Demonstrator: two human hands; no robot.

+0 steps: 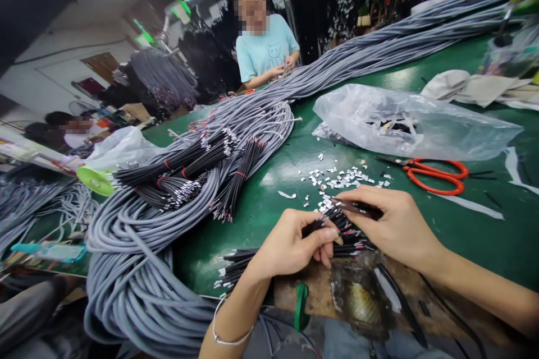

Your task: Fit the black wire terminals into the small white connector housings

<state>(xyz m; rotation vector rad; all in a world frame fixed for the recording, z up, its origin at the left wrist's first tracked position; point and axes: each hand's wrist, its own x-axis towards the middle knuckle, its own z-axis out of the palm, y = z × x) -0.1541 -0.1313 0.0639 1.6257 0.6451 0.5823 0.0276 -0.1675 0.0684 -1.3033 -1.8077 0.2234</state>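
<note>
My left hand (301, 241) is closed around a few short black wires (311, 228), the fingers bent and the thumb laid along them. My right hand (391, 219) pinches dark tweezers (360, 207), whose tips point left toward the wire ends by my left fingers. Whether the tips touch a wire I cannot tell. Beneath both hands lies a bundle of black wires (242, 263) with pale and reddish ends. Small silvery-white pieces (337, 179) are scattered on the green table just beyond my fingers.
Red-handled scissors (438, 176) and a clear plastic bag (404, 123) lie to the right. Coiled grey cables (147, 258) and tied black wire bundles (242, 174) fill the left. A brown board (311, 294) borders the near edge. Across the table sits a person (269, 47).
</note>
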